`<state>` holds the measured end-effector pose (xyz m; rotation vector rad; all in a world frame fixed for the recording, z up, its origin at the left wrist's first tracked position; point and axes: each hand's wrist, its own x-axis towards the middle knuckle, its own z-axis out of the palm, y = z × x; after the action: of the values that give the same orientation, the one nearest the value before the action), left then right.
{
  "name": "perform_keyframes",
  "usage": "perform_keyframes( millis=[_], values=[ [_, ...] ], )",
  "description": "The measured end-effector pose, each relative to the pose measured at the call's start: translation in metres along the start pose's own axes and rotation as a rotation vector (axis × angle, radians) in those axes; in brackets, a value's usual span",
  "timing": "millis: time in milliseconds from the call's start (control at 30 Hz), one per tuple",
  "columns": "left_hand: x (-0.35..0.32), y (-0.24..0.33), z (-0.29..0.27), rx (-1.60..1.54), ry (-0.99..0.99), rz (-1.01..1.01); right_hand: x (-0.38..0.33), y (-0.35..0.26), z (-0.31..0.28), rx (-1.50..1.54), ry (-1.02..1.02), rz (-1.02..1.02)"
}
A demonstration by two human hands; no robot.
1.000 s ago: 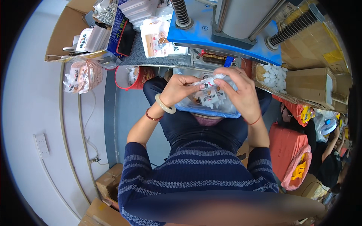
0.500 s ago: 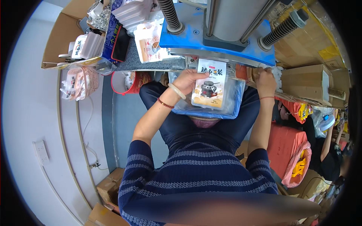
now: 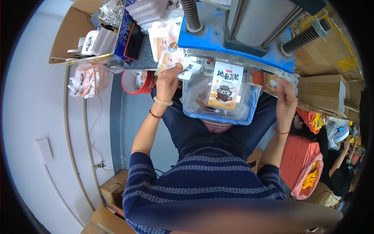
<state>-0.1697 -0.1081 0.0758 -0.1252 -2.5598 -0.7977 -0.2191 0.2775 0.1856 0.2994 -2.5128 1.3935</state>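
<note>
A flat white pouch [image 3: 225,86] with a printed pot on an orange-brown base hangs at the press's front edge, over a blue-edged container lined with clear plastic [image 3: 249,111]. Neither hand touches it. At the left of the press, my left hand [image 3: 168,82] has its fingers closed on another white-and-brown pouch [image 3: 190,68]. More pouches [image 3: 159,41] lie just beyond it on the bench. To the right of the hanging pouch, my right hand [image 3: 286,95] pinches a small white piece [image 3: 274,83], slightly blurred. Similar white bits [image 3: 292,80] lie behind that hand.
The blue press plate [image 3: 210,37] with its spring posts spans the far side. A red bucket [image 3: 130,84] and a pink basket of pouches [image 3: 93,80] are at left. Cardboard boxes [image 3: 321,91] stand at right; another person's arm [image 3: 339,162] shows at far right.
My left hand has let go of the pouch at the press and moved left to another pouch. My right hand has moved slightly right and nearer, with a small white piece now visible in its fingers.
</note>
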Motion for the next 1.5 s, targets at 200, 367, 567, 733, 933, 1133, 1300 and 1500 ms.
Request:
perform_keyframes(
  millis=[200, 367, 567, 733, 933, 1133, 1300, 1500],
  values=[
    [0.018, 0.078, -0.027, -0.676, -0.141, -0.383, -0.028, -0.042, 0.059, 0.421, -0.350, 0.123],
    [0.021, 0.112, -0.042, -0.841, -0.296, -0.478, 0.002, -0.092, 0.058, 0.384, -0.290, -0.280],
    [0.024, 0.096, -0.024, -0.942, -0.759, -0.556, 0.021, -0.070, 0.043, 0.125, -0.699, -0.280],
    [0.024, 0.087, 0.036, -1.469, -0.727, -1.032, 0.023, -0.015, 0.054, -0.214, -0.264, -0.142],
    [0.052, 0.091, 0.052, -1.603, -0.622, -1.047, 0.037, 0.042, 0.005, -0.981, -0.179, 0.228],
    [0.047, 0.049, 0.034, -0.770, -0.158, -0.579, 0.038, 0.090, 0.007, -0.611, -0.172, 0.026],
    [0.022, -0.004, 0.010, 0.177, -0.125, 0.245, 0.025, 0.046, -0.005, -0.283, 0.114, -0.035],
    [0.005, 0.015, -0.007, -0.272, 0.032, -0.297, -0.010, -0.008, 0.017, 0.223, -0.155, 0.181]
  ],
)
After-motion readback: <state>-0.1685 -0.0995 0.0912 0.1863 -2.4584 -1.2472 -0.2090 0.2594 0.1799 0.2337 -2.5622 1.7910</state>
